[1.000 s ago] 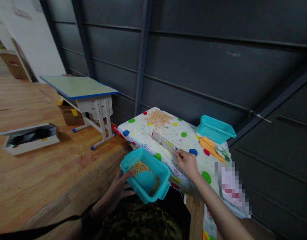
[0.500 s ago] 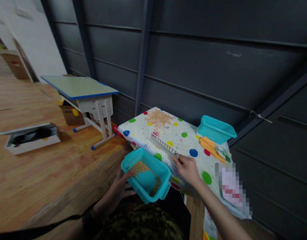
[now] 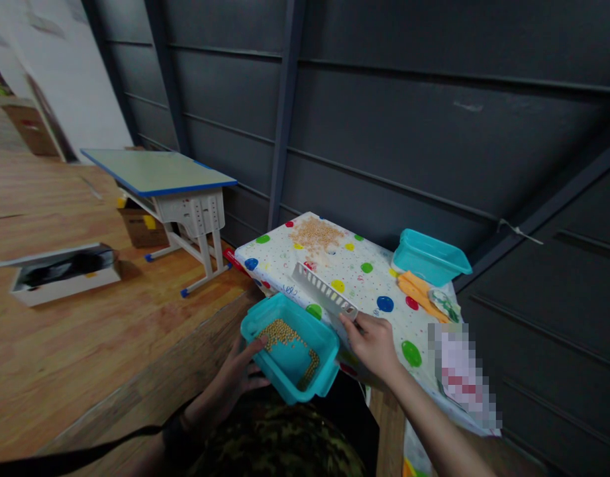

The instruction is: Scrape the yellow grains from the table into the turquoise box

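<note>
My left hand grips the near-left rim of a turquoise plastic basin, thumb inside. Small yellow beans lie in it, bunched at the far-left side and along the right wall. The basin is held against the front edge of the table. In my right hand is one end of a long white slotted plastic strip, pinched between thumb and fingers. It slants across the tabletop just beyond the basin. Farther back, a pile of pale tan bits is spread on the patterned cloth.
A second turquoise basin stands at the table's right rear. Before it lie an orange cloth and a green-and-white item. A school desk and an open white box are to the left. A dark panelled wall backs the table.
The strip's far end has shifted slightly left, and its flat face has tilted more into view. My right hand has turned a little with it. The basin and my left hand look unmoved.
</note>
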Demonstrator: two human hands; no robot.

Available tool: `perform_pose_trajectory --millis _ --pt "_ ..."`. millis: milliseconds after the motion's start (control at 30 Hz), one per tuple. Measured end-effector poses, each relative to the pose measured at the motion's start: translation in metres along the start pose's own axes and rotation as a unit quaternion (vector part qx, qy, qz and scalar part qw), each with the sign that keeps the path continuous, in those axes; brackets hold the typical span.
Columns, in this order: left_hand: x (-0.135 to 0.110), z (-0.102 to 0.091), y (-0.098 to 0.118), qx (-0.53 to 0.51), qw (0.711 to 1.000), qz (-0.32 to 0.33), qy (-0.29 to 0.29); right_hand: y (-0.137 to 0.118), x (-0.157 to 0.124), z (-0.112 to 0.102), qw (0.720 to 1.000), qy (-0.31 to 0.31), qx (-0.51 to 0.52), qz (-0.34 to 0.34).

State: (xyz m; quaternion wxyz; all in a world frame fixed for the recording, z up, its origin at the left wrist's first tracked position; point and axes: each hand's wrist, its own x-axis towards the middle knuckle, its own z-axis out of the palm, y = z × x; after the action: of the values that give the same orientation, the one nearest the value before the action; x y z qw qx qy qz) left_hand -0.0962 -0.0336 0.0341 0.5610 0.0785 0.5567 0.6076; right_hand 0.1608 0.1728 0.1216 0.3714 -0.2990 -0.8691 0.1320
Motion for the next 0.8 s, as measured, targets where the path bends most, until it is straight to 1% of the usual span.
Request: perform_pose_trajectory --millis 67,200,267,333,467,567,700,800 --pt "0.0 0.0 0.0 -0.006 1.0 -0.002 0.0 0.011 0.022 0.001 1.0 0.014 -0.016 0.02" --pt "0.002 -0.003 -0.003 0.003 1.0 0.007 0.004 0.031 0.071 0.01 0.991 -0.003 -0.092 0.094" --pt "0.003 -0.004 -0.004 0.007 1.0 0.01 0.006 0.036 0.089 0.016 0.985 -0.013 -0.123 0.118" --pt "0.003 -0.005 -0.005 0.007 1.0 0.006 0.003 0.039 0.101 0.023 0.982 -0.02 -0.142 0.125" --pt "0.002 -0.007 -0.003 0.008 1.0 0.007 -0.012 0.042 0.111 0.034 0.983 -0.031 -0.152 0.097" --pt "-0.001 -0.006 -0.002 0.005 1.0 0.006 -0.011 0.042 0.114 0.04 0.983 -0.04 -0.16 0.076" --pt "-0.005 -0.003 0.0 -0.001 1.0 0.012 -0.006 0.04 0.114 0.043 0.98 -0.062 -0.17 0.081" --pt "-0.007 -0.001 0.001 -0.01 1.0 0.009 -0.003 0.04 0.111 0.044 0.983 -0.064 -0.151 0.078"
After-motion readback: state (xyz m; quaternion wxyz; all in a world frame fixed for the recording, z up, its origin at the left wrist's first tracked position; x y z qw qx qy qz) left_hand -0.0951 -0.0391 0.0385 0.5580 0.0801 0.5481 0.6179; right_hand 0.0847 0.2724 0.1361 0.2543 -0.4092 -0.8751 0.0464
